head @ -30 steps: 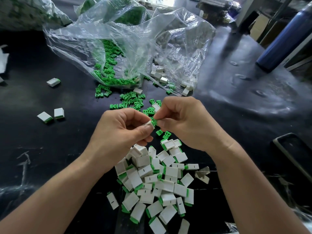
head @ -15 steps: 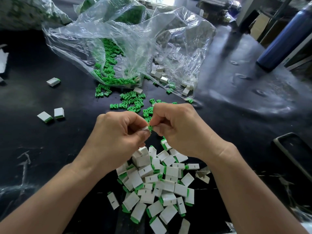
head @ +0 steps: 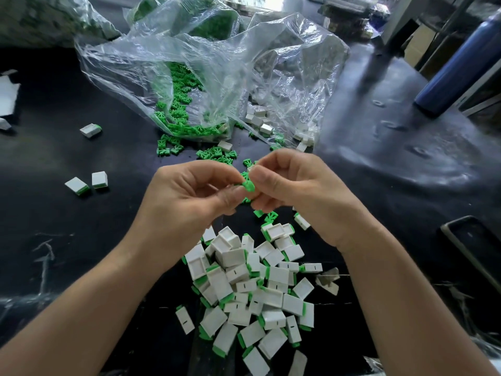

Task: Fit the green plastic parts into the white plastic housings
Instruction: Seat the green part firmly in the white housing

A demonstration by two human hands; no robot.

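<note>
Riding slightly higher over the white housings point(head: 271, 280) than 0.5 s ago. Pinching one green part point(head: 249, 186) mid-air with curled fingertips of left hand point(head: 184, 202) and right hand point(head: 303, 191). Lying beyond: loose green parts point(head: 217, 153), then clear bag point(head: 206, 77) holding more.

Black worktop point(head: 379, 164), scuffed, w/ glare at right. Blue bottle point(head: 458, 63) far right; daylight from top centre.
</note>
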